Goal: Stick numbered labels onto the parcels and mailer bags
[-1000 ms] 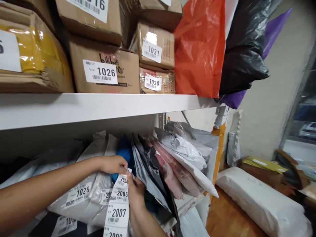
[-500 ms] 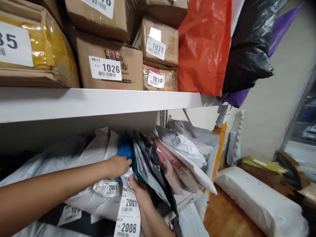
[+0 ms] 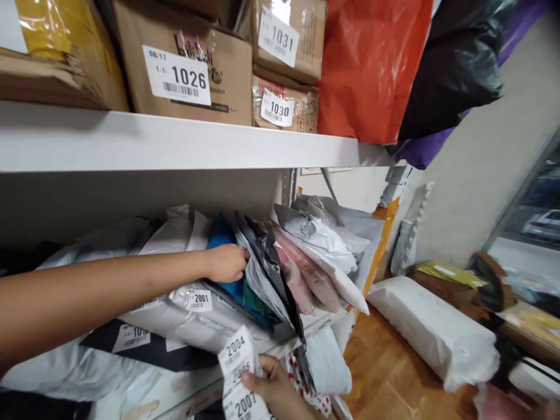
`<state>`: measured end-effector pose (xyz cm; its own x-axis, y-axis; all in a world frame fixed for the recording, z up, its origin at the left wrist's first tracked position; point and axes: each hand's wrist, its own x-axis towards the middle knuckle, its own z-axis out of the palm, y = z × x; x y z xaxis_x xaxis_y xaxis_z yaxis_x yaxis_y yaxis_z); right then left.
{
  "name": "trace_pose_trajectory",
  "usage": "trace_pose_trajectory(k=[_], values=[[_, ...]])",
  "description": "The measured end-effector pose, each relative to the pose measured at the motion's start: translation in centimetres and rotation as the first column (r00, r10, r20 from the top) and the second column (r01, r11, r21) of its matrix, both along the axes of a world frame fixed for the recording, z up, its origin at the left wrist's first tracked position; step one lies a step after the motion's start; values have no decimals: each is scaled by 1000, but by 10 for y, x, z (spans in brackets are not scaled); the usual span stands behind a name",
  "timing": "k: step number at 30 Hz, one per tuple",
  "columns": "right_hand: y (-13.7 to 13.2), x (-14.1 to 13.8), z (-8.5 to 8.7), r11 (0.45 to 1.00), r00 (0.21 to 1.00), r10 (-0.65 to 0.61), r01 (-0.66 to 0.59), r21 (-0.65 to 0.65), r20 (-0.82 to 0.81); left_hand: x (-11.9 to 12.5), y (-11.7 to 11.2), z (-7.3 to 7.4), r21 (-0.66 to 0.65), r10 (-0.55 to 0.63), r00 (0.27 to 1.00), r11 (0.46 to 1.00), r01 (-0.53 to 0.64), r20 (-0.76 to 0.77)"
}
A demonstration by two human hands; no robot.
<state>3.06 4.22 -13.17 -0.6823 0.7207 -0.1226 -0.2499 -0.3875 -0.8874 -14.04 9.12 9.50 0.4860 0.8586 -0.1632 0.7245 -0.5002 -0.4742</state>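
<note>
My left hand (image 3: pixel 228 262) reaches in from the left over the lower shelf, its fingers curled at the edge of a grey mailer bag (image 3: pixel 262 280). Its fingertips are partly hidden, so which bag edge they pinch is unclear. Just left of that bag, a blue mailer bag (image 3: pixel 221 233) and a green one (image 3: pixel 254 300) lean in the row. In front of the shelf, my right hand (image 3: pixel 280 382) is closed on a strip of printed labels (image 3: pixel 240 373) showing 2004 and 2007. A mailer bag labelled 2001 (image 3: pixel 199 300) lies under my left forearm.
Boxes (image 3: pixel 236 87) and a red bag (image 3: pixel 371 70) stand on the white shelf (image 3: pixel 175 140) above. Pink mailer bags (image 3: pixel 301 268) and white ones (image 3: pixel 332 256) lean to the right. A big white parcel (image 3: pixel 433 326) lies on the wooden floor (image 3: pixel 376 373).
My left hand has left the strip and moved up and right to the grey bag's edge. My right hand has lowered with the strip, whose visible top label is now 2004.
</note>
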Motion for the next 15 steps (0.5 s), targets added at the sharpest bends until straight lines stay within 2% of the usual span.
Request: trace_pose_trajectory(k=[1, 4, 8, 11, 13, 15], values=[[2, 7, -4, 999, 999, -48, 48, 7, -2, 4, 4, 2, -8, -30, 1000, 1000, 30, 1], [9, 21, -1, 994, 991, -107, 110, 27, -80, 14, 12, 2, 8, 1, 1000, 1000, -1, 1], [10, 26, 14, 990, 981, -78, 96, 98, -177, 30, 30, -5, 136, -1, 1000, 991, -1, 16], [9, 27, 17, 989, 978, -87, 108, 103, -191, 49, 49, -8, 181, -17, 1000, 983, 20, -16], [9, 29, 14, 988, 973, -111, 130, 82, -202, 57, 56, -8, 166, 34, 999, 985, -40, 35], [9, 32, 10, 984, 967, -157, 170, 46, -200, 56, 56, -8, 24, 125, 979, 991, -130, 161]])
